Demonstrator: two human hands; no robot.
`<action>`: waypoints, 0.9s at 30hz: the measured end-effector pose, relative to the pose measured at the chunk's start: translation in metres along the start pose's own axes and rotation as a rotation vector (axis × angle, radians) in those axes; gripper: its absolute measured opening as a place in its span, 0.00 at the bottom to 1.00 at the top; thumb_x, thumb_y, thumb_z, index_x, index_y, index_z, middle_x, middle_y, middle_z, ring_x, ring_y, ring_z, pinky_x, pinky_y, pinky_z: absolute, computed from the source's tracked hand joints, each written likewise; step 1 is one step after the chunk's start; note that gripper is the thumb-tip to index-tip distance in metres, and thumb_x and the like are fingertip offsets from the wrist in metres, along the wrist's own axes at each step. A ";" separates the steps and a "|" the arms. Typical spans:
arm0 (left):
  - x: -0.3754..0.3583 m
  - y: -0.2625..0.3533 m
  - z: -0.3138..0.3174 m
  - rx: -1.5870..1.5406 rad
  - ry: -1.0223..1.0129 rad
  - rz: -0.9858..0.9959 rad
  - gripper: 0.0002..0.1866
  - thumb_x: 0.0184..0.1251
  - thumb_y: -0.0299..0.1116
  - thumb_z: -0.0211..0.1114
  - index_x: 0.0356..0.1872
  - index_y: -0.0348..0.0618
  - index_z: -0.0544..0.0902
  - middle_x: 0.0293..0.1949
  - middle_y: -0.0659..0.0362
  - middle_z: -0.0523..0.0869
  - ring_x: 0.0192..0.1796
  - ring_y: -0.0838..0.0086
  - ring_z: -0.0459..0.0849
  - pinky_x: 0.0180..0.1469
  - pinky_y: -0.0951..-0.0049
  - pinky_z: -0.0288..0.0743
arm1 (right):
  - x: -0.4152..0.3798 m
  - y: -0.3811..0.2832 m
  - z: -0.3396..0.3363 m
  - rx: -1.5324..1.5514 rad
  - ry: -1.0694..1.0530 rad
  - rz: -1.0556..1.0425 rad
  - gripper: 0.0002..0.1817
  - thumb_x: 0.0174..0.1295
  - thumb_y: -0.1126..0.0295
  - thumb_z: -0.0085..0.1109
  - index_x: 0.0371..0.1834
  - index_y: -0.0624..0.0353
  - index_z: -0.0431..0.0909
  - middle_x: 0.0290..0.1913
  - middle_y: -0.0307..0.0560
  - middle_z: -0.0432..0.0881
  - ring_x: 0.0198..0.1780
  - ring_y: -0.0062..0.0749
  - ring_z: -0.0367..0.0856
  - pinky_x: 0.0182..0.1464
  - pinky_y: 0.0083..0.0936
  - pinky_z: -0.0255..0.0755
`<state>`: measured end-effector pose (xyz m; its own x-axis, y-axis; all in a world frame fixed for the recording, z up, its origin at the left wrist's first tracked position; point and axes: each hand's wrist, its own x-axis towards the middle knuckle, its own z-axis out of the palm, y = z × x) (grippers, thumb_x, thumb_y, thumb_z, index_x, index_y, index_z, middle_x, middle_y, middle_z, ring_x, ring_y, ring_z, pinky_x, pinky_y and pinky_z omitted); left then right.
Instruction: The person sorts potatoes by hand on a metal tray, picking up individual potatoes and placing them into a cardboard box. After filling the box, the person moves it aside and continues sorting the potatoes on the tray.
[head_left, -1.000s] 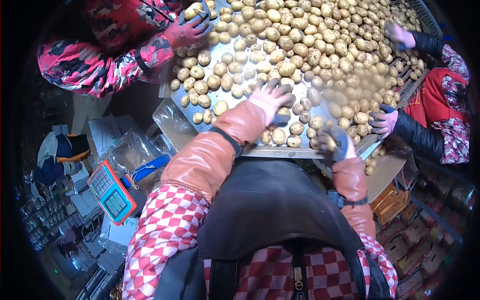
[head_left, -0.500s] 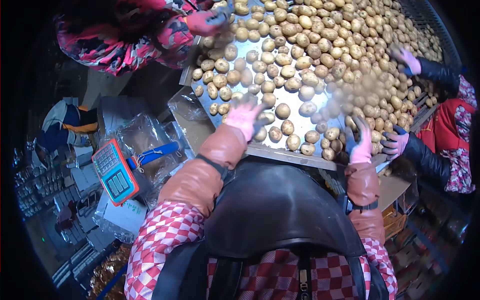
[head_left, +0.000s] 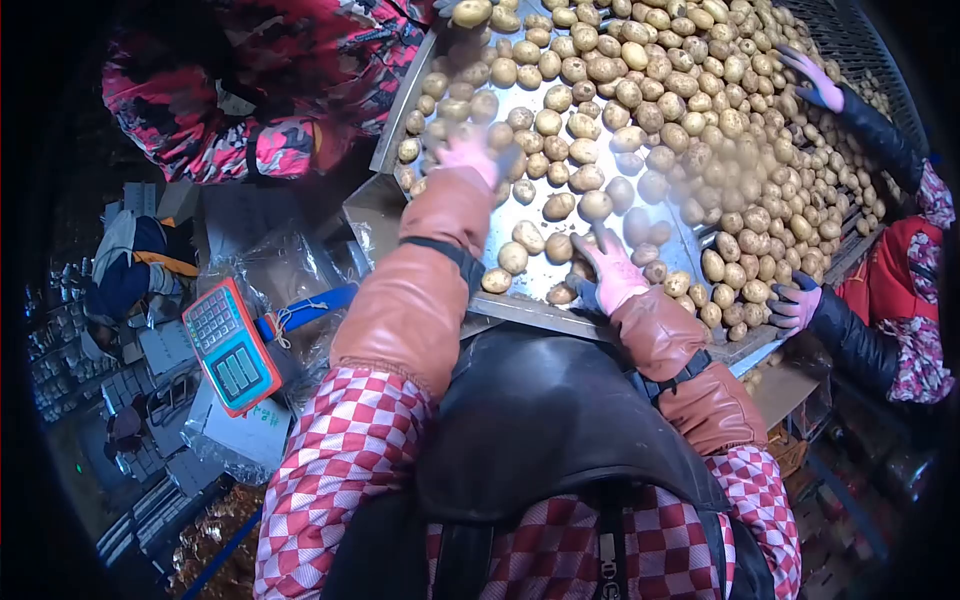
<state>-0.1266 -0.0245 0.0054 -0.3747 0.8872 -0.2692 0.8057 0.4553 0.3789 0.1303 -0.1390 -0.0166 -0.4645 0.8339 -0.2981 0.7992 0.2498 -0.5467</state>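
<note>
Many potatoes (head_left: pixel 558 206) lie on a metal sorting table (head_left: pixel 520 290), dense at the right and looser near its front edge. My left hand (head_left: pixel 468 157), in a pink glove with dark fingertips, is over the potatoes at the table's left side; motion smears its fingers. Near the front edge, my right hand (head_left: pixel 614 274) in a matching glove has its fingers apart beside a few potatoes, touching or almost touching them. Part of one potato shows between its fingers. Both forearms have brown sleeve covers over checkered sleeves.
A co-worker in a pink camouflage jacket (head_left: pixel 310 60) stands at the upper left. At the right, another co-worker's gloved hands (head_left: pixel 797 304) reach onto the potatoes. An orange-rimmed scale display (head_left: pixel 232 345) and plastic-wrapped boxes (head_left: pixel 240 425) are at the left. A slatted rack (head_left: pixel 880 60) edges the far right.
My left hand has moved up and slightly left over the potatoes. My right hand has swung left along the front edge. The upper-left co-worker's hand has drawn back from the table.
</note>
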 end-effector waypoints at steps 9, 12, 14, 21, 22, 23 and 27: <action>-0.122 -0.058 0.018 0.083 -0.103 0.600 0.28 0.62 0.43 0.68 0.65 0.57 0.77 0.75 0.44 0.62 0.78 0.44 0.56 0.74 0.32 0.44 | -0.008 0.017 -0.049 1.033 0.225 0.299 0.17 0.72 0.69 0.59 0.62 0.58 0.80 0.53 0.48 0.86 0.54 0.27 0.82 0.59 0.23 0.74; -0.134 -0.086 0.008 0.265 -0.303 0.716 0.28 0.66 0.42 0.66 0.68 0.61 0.73 0.75 0.52 0.63 0.79 0.54 0.56 0.77 0.36 0.42 | 0.002 0.052 -0.053 0.887 0.377 0.240 0.18 0.71 0.73 0.59 0.62 0.63 0.79 0.56 0.48 0.85 0.55 0.26 0.81 0.61 0.23 0.72; -0.130 -0.111 0.003 -0.175 -0.438 0.592 0.25 0.63 0.32 0.66 0.64 0.59 0.78 0.69 0.50 0.74 0.75 0.57 0.66 0.78 0.48 0.50 | -0.002 0.034 -0.082 0.738 0.365 0.289 0.18 0.71 0.74 0.58 0.63 0.62 0.78 0.58 0.48 0.84 0.57 0.26 0.81 0.62 0.23 0.72; -0.079 -0.065 -0.042 -0.003 -0.045 0.023 0.23 0.67 0.37 0.62 0.63 0.48 0.79 0.64 0.45 0.77 0.65 0.50 0.77 0.66 0.58 0.72 | -0.010 -0.004 -0.033 0.228 0.066 0.533 0.19 0.61 0.55 0.67 0.52 0.51 0.81 0.46 0.59 0.86 0.51 0.54 0.84 0.57 0.37 0.76; -0.063 -0.069 -0.024 0.066 -0.072 0.025 0.22 0.68 0.39 0.61 0.62 0.48 0.80 0.63 0.44 0.79 0.64 0.50 0.78 0.66 0.58 0.72 | -0.008 -0.002 -0.028 0.289 0.042 0.467 0.19 0.61 0.56 0.67 0.52 0.51 0.81 0.46 0.59 0.86 0.52 0.54 0.84 0.57 0.37 0.76; -0.049 -0.076 -0.007 0.138 -0.099 0.031 0.21 0.69 0.40 0.60 0.61 0.48 0.80 0.61 0.44 0.80 0.64 0.51 0.78 0.65 0.58 0.73 | -0.006 0.001 -0.019 0.353 0.021 0.403 0.20 0.61 0.57 0.67 0.53 0.51 0.81 0.47 0.59 0.86 0.52 0.54 0.84 0.57 0.37 0.76; -0.022 -0.063 -0.027 0.381 -0.316 -0.011 0.18 0.69 0.46 0.60 0.54 0.51 0.84 0.51 0.46 0.87 0.58 0.55 0.84 0.62 0.57 0.75 | -0.016 0.028 -0.003 0.641 0.193 0.255 0.16 0.67 0.68 0.62 0.57 0.56 0.81 0.45 0.51 0.88 0.47 0.34 0.87 0.53 0.28 0.78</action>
<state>-0.1817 -0.0709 0.0117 -0.2744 0.7897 -0.5488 0.9351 0.3523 0.0393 0.1611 -0.1441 -0.0248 -0.1698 0.9148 -0.3665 0.4651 -0.2535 -0.8482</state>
